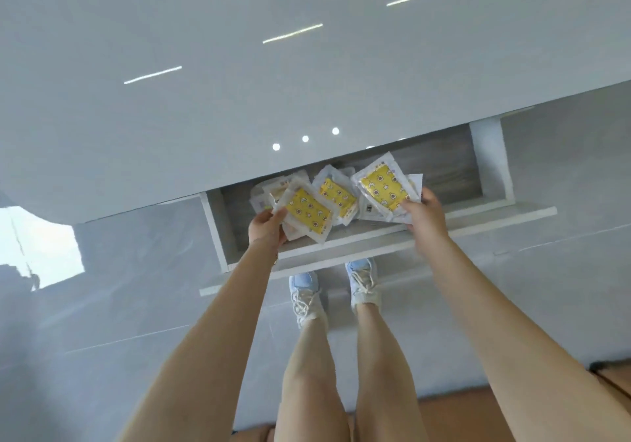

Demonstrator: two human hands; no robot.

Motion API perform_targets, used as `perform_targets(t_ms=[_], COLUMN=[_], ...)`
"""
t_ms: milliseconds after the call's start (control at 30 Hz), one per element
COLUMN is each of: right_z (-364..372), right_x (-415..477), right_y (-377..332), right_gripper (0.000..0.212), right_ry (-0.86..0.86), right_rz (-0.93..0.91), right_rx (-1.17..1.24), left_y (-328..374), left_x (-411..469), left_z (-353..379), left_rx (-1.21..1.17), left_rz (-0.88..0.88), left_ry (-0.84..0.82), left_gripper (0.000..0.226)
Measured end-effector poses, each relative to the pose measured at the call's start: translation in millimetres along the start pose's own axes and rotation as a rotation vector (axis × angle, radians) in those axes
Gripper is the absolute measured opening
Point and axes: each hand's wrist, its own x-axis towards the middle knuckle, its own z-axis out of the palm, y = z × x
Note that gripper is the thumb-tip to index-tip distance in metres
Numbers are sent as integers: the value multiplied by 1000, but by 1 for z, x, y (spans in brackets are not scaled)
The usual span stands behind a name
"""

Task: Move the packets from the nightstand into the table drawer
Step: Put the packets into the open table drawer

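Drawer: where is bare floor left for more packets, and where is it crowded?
Free: drawer floor between the rightmost packets and the right wall. Narrow strip between the left wall and the left packet. Crowded: left to centre, packets overlap around the middle packet.

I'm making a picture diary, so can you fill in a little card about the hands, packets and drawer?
drawer: open, below the glossy white table
left hand: grips the left packet, yellow inside, over the drawer
right hand: grips the right packet, same kind, over the drawer
middle packet: lies in the drawer between them
feet: pale shoes on the floor
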Motion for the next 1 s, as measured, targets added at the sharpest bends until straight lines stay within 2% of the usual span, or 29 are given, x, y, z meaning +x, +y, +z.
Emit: perform_targets(t_ms=[200,400,467,567,733,800,900,1000], right_z=[21,36,37,36,38,38,34,32], right_x=[45,71,74,72,27,-5,-54,-109], right_y=[0,1,0,-2,-12,-18,-28,-43], right_gripper=[22,23,21,26,59,72,77,72], right_ry=[68,103,113,40,-147,-181,-223,-260], right_rz=[44,-4,-34,-20,-80,-164,-261,-289], right_rx=[-98,-317,-401,-509,-536,-636,-911,-1090], left_y=[-14,-16,-15,-14,-5,-3,-5,-4], left_x=[28,47,52,50,2,-25,-71,-115], left_z=[19,15,13,6,-12,-21,-36,-51], left_rx=[11,312,419,428,490,597,836,1067], left_rz=[40,222,276,305,439,523,611,645], left_ry=[23,96,117,91,40,32,56,94], left_gripper=[31,24,27,38,48,50,56,61])
